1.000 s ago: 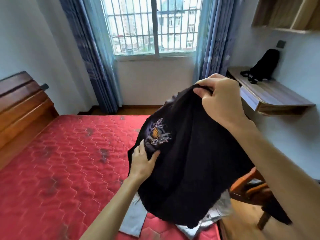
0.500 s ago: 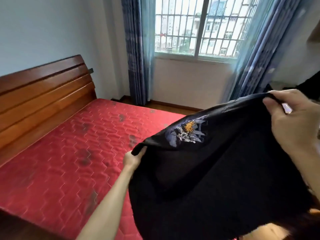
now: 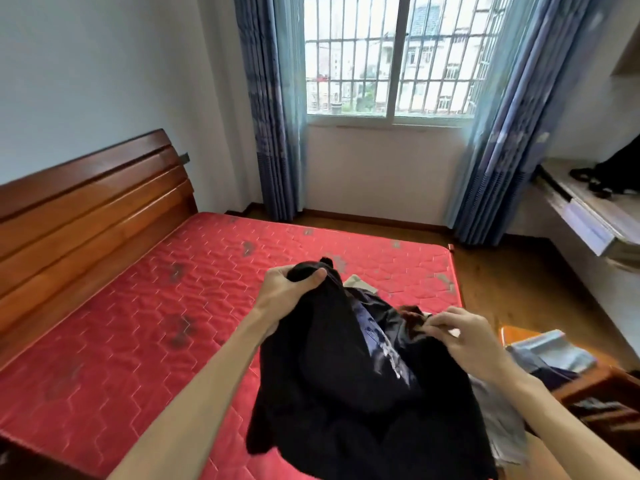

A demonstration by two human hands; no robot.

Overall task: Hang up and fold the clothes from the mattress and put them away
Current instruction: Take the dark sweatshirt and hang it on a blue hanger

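Both hands are up over the mattress (image 3: 138, 323), and both are on the black garment (image 3: 346, 393). The left hand (image 3: 287, 289) is the higher one: fingers curled, thumb laid across the top, a bunched fistful of the black cloth gripped tight. The right hand (image 3: 464, 337) sits lower and off to the right, its back to the camera, fingertips (image 3: 434, 323) pinching the cloth's upper edge. Both forearms reach in from the bottom of the view.

The garment hangs between the two grips and drapes down in folds over the near right corner of the mattress. A pale blue print (image 3: 377, 341) runs down a fold in the middle, too smeared to read. Just by the right fingertips there is a small reddish-brown patch (image 3: 412, 313), too blurred to make out.

Under and behind the garment, more clothes lie along the right edge of the mattress: a pale piece (image 3: 360, 282) peeks out beyond it, and a grey one (image 3: 502, 420) shows below the right wrist.

A wooden headboard (image 3: 86, 209) stands along the left. Beside the mattress on the right, a wooden chair (image 3: 588, 386) carries a grey cloth (image 3: 550, 351). Beyond that is a wall desk (image 3: 581, 216) with a black bag (image 3: 620, 168) on it. A barred window (image 3: 391, 53) sits between blue curtains (image 3: 273, 116) at the far wall.
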